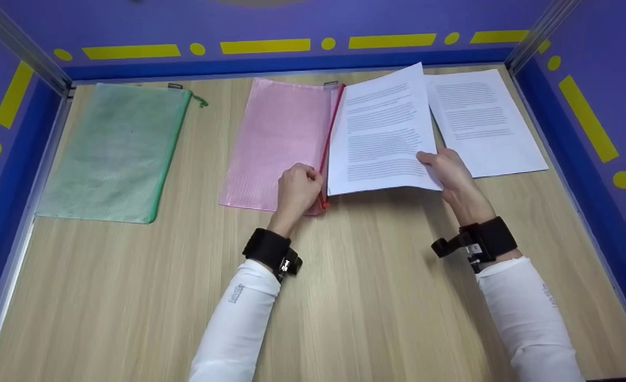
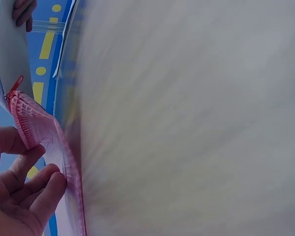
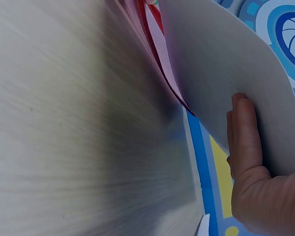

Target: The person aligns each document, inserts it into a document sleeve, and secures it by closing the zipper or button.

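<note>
A pink mesh zip pouch (image 1: 281, 127) with a red zip edge lies in the middle of the table. My left hand (image 1: 299, 188) pinches its zip-side edge near the lower right corner, and the left wrist view shows that pink edge (image 2: 34, 120) lifted between thumb and finger. My right hand (image 1: 453, 175) holds a printed sheet (image 1: 382, 127), thumb on top and fingers behind; whether more sheets lie under it I cannot tell. The sheet's left edge meets the pouch's red zip edge, and its lower side bows above the table. In the right wrist view the straight fingers (image 3: 247, 130) lie against the paper's back.
Farther right lies another printed sheet (image 1: 477, 116), partly behind the held paper, with a thin dark green edge at its left. A green mesh zip pouch (image 1: 116, 154) lies flat at the left. Blue walls (image 1: 270, 58) with yellow marks border the wooden table (image 1: 366, 297).
</note>
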Demonstrator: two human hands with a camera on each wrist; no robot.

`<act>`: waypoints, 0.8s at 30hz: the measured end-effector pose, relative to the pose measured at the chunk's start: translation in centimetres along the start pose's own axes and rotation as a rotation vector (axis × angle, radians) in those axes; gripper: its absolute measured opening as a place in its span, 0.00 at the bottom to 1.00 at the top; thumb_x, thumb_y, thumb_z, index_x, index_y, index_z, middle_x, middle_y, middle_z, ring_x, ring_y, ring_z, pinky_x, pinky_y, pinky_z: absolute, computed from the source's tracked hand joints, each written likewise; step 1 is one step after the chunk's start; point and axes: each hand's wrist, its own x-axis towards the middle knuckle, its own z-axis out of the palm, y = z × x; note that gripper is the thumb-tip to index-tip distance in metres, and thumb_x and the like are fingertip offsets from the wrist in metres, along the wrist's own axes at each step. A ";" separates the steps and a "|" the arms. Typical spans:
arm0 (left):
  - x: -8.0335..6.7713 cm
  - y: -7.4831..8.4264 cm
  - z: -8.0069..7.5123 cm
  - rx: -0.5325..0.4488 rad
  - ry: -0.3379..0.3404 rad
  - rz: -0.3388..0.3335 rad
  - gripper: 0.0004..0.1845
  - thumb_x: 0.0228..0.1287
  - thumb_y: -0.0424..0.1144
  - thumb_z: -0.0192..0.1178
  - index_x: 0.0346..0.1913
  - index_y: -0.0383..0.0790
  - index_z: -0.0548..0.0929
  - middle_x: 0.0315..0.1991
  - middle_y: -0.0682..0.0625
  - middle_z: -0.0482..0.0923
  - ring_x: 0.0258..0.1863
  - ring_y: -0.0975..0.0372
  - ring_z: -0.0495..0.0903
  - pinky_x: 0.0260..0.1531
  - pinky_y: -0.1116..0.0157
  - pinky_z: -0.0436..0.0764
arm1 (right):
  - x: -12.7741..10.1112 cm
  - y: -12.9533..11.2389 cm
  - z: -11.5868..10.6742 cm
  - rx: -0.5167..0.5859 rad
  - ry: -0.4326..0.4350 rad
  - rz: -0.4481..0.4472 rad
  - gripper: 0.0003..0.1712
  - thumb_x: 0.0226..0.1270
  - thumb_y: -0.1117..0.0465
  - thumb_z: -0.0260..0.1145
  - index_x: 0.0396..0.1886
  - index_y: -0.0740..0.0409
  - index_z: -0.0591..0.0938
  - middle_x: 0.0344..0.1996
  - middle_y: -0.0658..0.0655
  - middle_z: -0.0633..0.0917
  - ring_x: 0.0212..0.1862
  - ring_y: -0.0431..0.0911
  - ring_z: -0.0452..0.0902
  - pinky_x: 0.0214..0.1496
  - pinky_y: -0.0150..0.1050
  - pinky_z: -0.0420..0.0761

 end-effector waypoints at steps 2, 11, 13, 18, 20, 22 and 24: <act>0.0 0.1 0.1 0.008 -0.005 0.002 0.08 0.61 0.38 0.61 0.30 0.37 0.88 0.34 0.46 0.88 0.35 0.53 0.86 0.38 0.56 0.83 | 0.0 -0.1 0.1 -0.012 0.014 -0.006 0.24 0.77 0.60 0.51 0.66 0.68 0.67 0.33 0.43 0.88 0.38 0.35 0.85 0.38 0.28 0.82; -0.2 0.3 0.2 0.065 -0.009 0.025 0.10 0.62 0.40 0.62 0.31 0.39 0.89 0.36 0.47 0.89 0.36 0.53 0.87 0.39 0.55 0.84 | -0.4 -0.3 1.3 -0.025 0.049 -0.084 0.27 0.77 0.63 0.49 0.69 0.74 0.64 0.33 0.45 0.87 0.36 0.36 0.85 0.36 0.28 0.83; -0.2 0.3 0.1 0.065 -0.009 0.021 0.10 0.62 0.40 0.62 0.31 0.40 0.90 0.36 0.47 0.89 0.36 0.53 0.87 0.40 0.55 0.84 | -0.4 -0.3 1.5 -0.037 0.052 -0.096 0.27 0.77 0.63 0.49 0.68 0.75 0.64 0.33 0.46 0.87 0.36 0.36 0.86 0.35 0.28 0.83; -0.1 0.5 0.0 0.071 -0.004 0.023 0.09 0.60 0.39 0.62 0.31 0.40 0.90 0.35 0.47 0.89 0.37 0.52 0.88 0.41 0.55 0.84 | -0.5 -0.2 2.0 -0.061 0.037 -0.131 0.27 0.77 0.62 0.49 0.69 0.74 0.64 0.35 0.47 0.87 0.37 0.38 0.86 0.35 0.29 0.84; -0.1 0.6 -0.1 0.088 -0.005 0.034 0.09 0.60 0.39 0.62 0.31 0.40 0.90 0.34 0.47 0.89 0.36 0.52 0.87 0.40 0.54 0.84 | -0.5 -0.3 2.2 -0.067 0.033 -0.145 0.27 0.77 0.62 0.48 0.69 0.75 0.64 0.35 0.47 0.87 0.36 0.38 0.86 0.35 0.29 0.84; -0.1 0.7 -0.1 0.105 -0.006 0.039 0.10 0.60 0.41 0.62 0.29 0.40 0.89 0.33 0.46 0.89 0.36 0.51 0.87 0.39 0.54 0.83 | -0.4 -0.4 2.5 -0.052 0.028 -0.151 0.27 0.77 0.63 0.48 0.68 0.75 0.64 0.34 0.47 0.87 0.36 0.38 0.86 0.35 0.29 0.83; -0.2 0.7 -0.1 0.127 -0.008 0.042 0.10 0.61 0.41 0.62 0.28 0.40 0.89 0.32 0.47 0.88 0.35 0.50 0.87 0.38 0.53 0.83 | -0.3 -0.6 2.9 -0.044 0.020 -0.154 0.26 0.77 0.63 0.47 0.68 0.76 0.65 0.34 0.48 0.88 0.35 0.38 0.86 0.34 0.29 0.84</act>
